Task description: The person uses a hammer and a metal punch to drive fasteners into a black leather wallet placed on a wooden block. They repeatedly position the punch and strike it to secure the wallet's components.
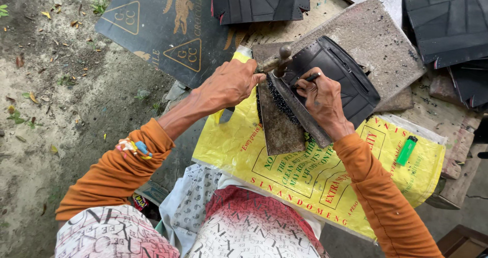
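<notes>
Both hands grip — the left hand [229,82] is closed round a metal tool handle [277,61], the right hand [320,96] pinches a thin black tool [310,77] against the black leather piece [340,77]. That piece lies directly under the right hand on a rusty block [277,128], long axis slanting up-left to down-right — green lighter [406,150] well apart.

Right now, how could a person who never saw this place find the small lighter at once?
Start from the big yellow printed sack spread on the ground under the person's arms. Follow it to its right end, past the right hand and the black stitched piece it works on. There lies the lighter, alone on the yellow: it is the only bright green thing here, small and slim.
</notes>
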